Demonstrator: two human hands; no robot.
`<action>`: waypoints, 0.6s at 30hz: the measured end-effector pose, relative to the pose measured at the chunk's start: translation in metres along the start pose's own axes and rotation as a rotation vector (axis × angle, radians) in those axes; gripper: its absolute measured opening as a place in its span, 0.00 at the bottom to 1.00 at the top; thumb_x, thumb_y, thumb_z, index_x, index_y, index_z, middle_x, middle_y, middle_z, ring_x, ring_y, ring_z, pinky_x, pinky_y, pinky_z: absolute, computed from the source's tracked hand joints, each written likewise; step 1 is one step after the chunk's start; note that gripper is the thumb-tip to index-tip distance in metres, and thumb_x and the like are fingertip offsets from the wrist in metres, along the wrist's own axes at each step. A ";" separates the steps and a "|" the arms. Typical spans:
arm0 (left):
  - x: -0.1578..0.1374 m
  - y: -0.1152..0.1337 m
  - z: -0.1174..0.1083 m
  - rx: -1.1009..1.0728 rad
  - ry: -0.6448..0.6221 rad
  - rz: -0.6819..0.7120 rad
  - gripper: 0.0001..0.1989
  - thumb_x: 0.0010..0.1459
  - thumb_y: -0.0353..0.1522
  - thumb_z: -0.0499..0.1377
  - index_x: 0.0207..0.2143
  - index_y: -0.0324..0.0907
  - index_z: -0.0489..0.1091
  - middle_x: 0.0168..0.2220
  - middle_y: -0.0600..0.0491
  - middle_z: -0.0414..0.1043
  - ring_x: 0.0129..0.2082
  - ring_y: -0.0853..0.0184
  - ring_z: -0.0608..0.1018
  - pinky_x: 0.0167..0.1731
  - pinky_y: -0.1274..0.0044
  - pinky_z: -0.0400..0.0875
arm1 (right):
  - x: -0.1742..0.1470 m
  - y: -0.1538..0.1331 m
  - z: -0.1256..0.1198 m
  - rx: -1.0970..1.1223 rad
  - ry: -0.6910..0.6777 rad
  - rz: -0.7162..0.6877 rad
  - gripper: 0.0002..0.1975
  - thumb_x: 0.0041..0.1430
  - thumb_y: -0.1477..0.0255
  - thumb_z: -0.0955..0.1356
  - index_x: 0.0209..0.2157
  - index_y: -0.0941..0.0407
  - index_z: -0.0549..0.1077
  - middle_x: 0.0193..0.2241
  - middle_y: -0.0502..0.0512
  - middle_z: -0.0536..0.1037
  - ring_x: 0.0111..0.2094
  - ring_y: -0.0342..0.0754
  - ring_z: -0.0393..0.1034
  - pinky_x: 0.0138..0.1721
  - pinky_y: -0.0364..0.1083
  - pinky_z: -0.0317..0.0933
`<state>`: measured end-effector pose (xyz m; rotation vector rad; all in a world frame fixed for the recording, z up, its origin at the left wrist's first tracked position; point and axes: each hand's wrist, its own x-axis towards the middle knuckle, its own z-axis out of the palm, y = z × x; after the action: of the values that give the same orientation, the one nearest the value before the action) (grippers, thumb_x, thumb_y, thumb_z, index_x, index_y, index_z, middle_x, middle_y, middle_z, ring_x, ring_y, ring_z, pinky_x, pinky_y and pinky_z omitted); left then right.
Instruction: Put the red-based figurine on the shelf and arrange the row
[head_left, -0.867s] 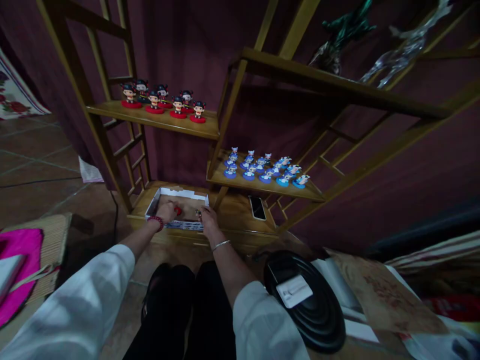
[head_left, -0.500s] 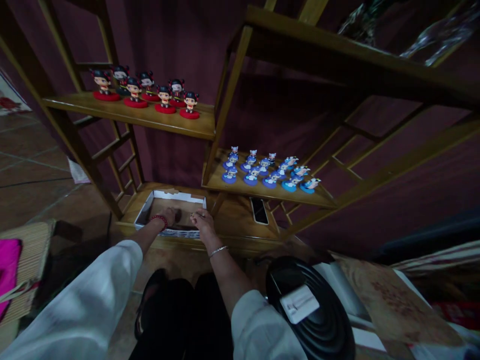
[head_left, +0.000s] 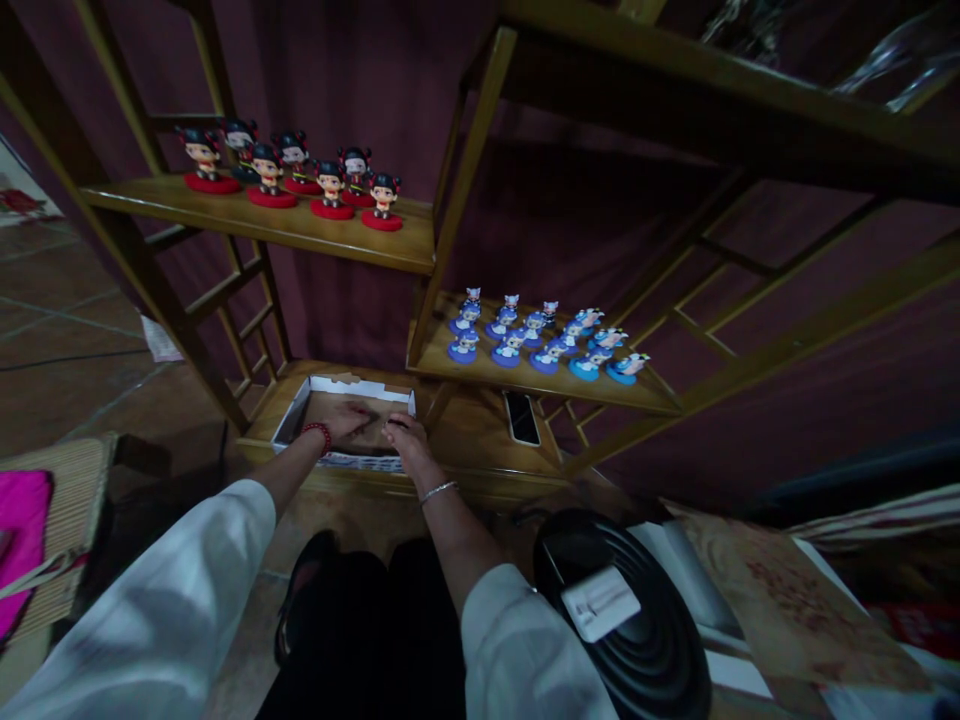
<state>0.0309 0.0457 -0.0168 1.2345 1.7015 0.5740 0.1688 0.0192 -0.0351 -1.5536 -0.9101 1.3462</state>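
Observation:
A shallow white-edged cardboard box (head_left: 300,410) with a brown inside sits on the lowest wooden shelf. My left hand (head_left: 346,420), a red bead bracelet at its wrist, reaches inside it with the fingers stretched to the right, low over the bottom. At the box's right end is my right hand (head_left: 405,436), wearing a silver bracelet. Its fingers are curled together around something small and dark that I cannot make out. The fingertips of the two hands are a short gap apart.
Figurines on red bases (head_left: 274,198) stand on the upper left shelf. Several blue and purple figurines (head_left: 510,345) fill the middle shelf. A phone (head_left: 522,418) lies on the bottom shelf. A round black ribbed stool (head_left: 652,640) with a white card (head_left: 601,604) is at my right.
My left hand has shifted slightly right inside the box, its fingers now straighter. The right hand stays almost in place. The whole view has moved a little.

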 end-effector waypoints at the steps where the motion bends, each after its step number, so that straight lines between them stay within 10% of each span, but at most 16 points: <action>1: -0.003 0.001 0.000 -0.077 -0.008 -0.003 0.02 0.44 0.31 0.56 0.23 0.41 0.65 0.23 0.51 0.69 0.31 0.64 0.74 0.31 0.75 0.69 | -0.002 -0.002 0.001 -0.003 0.010 0.018 0.16 0.42 0.74 0.67 0.37 0.58 0.70 0.19 0.45 0.71 0.24 0.40 0.69 0.23 0.36 0.61; 18: -0.084 0.037 0.007 -0.791 -0.081 -0.043 0.06 0.49 0.33 0.55 0.26 0.38 0.66 0.22 0.54 0.69 0.21 0.73 0.71 0.23 0.82 0.67 | -0.064 -0.053 -0.012 -0.084 -0.077 -0.123 0.15 0.49 0.62 0.66 0.35 0.59 0.70 0.21 0.48 0.74 0.18 0.37 0.67 0.16 0.35 0.56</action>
<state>0.0605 -0.0173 0.0429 0.6341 1.2266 1.0266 0.1720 -0.0222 0.0382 -1.4910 -1.1049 1.3018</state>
